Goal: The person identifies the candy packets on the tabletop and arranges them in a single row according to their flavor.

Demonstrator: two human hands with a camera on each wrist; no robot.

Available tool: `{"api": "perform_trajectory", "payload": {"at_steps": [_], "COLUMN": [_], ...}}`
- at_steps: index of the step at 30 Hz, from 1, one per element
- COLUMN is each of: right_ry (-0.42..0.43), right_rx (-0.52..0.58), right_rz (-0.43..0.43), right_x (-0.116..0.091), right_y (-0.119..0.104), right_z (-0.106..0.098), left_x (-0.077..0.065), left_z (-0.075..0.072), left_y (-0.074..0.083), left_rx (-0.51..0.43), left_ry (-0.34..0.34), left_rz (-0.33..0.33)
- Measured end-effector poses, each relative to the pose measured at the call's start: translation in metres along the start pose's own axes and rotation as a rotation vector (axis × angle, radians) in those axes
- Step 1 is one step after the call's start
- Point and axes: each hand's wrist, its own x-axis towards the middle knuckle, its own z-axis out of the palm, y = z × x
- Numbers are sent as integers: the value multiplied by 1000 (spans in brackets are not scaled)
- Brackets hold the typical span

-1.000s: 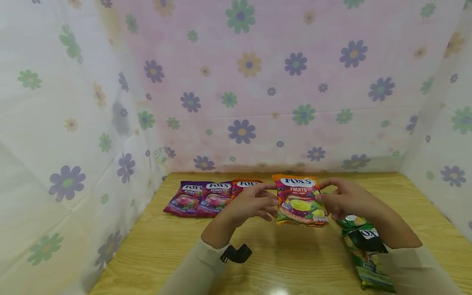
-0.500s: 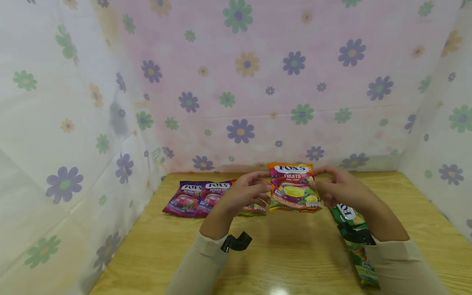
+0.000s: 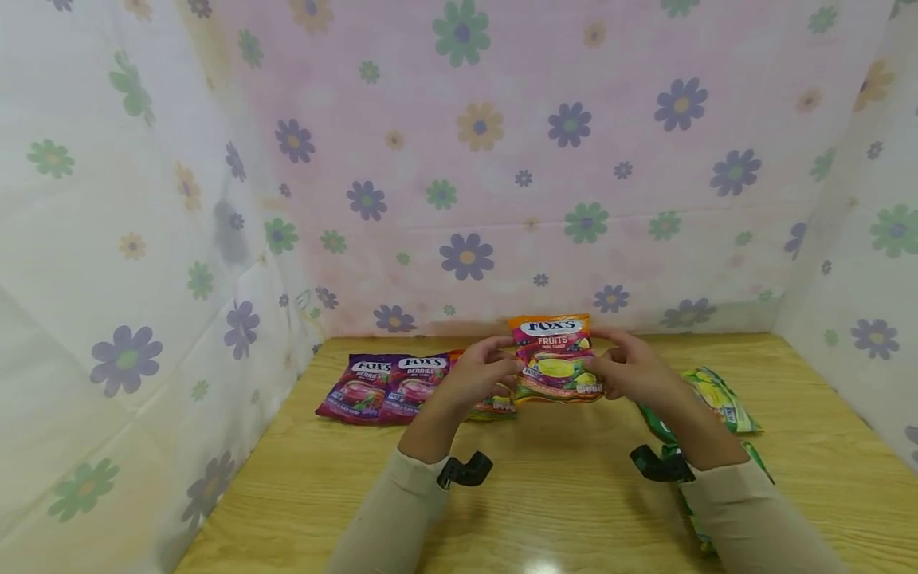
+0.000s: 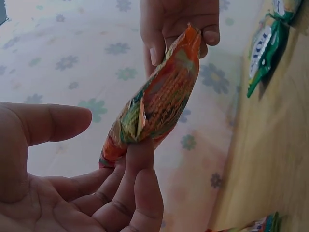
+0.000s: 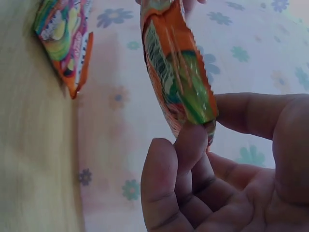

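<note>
An orange-topped bag of Fox's Fruits candy point(image 3: 552, 359) is held up off the table between both hands, front towards me. My right hand point(image 3: 634, 371) pinches its right edge; in the right wrist view the thumb point(image 5: 246, 113) and the fingers point(image 5: 193, 140) meet the wrapper from opposite sides. On the left edge, my left hand point(image 3: 469, 387) touches the bag with its fingertips, while its thumb point(image 4: 63, 123) stands apart from the wrapper in the left wrist view. Behind the left hand lies another orange Fruits bag point(image 3: 495, 410), partly covered by it.
Two purple Berries candy bags point(image 3: 355, 395) overlap in a row at the back left of the wooden table point(image 3: 552, 494). Several green candy bags point(image 3: 720, 402) lie at right, partly under my right forearm. A flowered cloth point(image 3: 466, 199) encloses the back and sides.
The held Fruits bag has moved left and a little upward, towards the row of bags. My right hand has travelled left with it, uncovering more green bags; the left hand has shifted only slightly.
</note>
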Motion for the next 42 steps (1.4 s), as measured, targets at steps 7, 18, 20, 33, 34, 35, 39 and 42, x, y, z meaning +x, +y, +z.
{"api": "perform_trajectory", "payload": {"at_steps": [7,18,20,33,34,35,39,42], "right_ry": [9,34,39,56,54,51,35,22], "right_rx": [-15,-37,-42,-46,-39,-40,-33,-38], "right_rz": [-16,4,10,87,92,93,105,108], "right_x": [6,22,24,33,33,33,33,32], "right_y": [12,43,47,63,65,66,71,74], "right_z": [8,22,25,33,34,34,35,36], "left_x": [9,16,17,23,23,23,22,22], "left_z": [2,6,6,5,6,6,8,9], "left_y": [-14,-33,-35,-51,-52,-52,-53,-55], "left_rx": [19,16,12,16,16,18,27,41], "left_ry": [53,105,108,102,106,110,128,133], "left_rz": [-14,-64,-76,-133,-140,-148,-188,-204]}}
